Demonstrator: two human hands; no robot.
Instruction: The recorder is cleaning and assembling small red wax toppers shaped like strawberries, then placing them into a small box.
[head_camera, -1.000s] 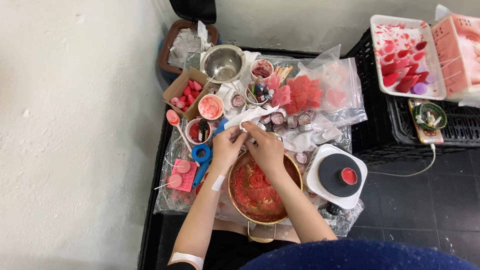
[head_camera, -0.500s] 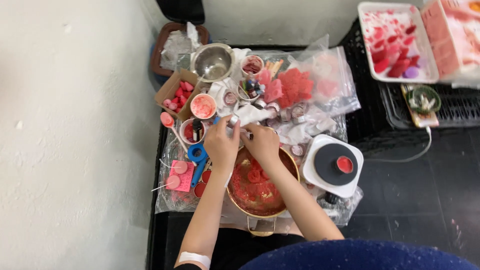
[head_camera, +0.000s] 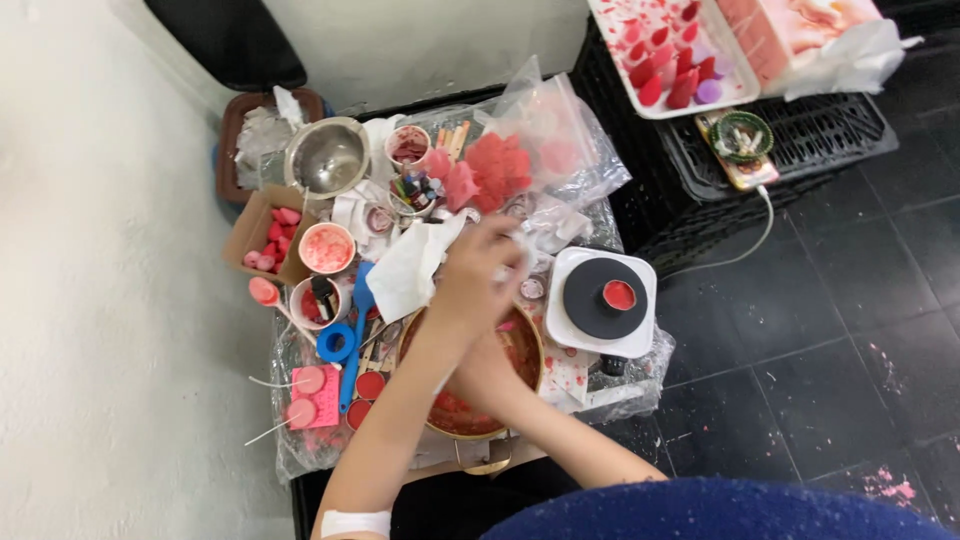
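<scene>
Left hand (head_camera: 478, 275): raised above the pan, fingers curled around a crumpled white paper towel (head_camera: 410, 265) that hangs out toward the left; motion blur hides how tightly they close
Right hand (head_camera: 490, 375): lower, lying inside the pan beneath the left forearm; mostly covered, so I cannot tell whether its fingers are spread or closed
Pan (head_camera: 525, 345): round, brass-coloured, red wax residue inside, sitting at the near edge of the cluttered table
Hot plate (head_camera: 602, 300): white with a black disc and a small red-filled tin on it, just right of the pan
Left of the pan: blue scissors (head_camera: 345, 335), a pink-filled cup (head_camera: 326, 248), a cardboard box of pink pieces (head_camera: 268, 232)
Behind: steel bowl (head_camera: 327, 157)
</scene>
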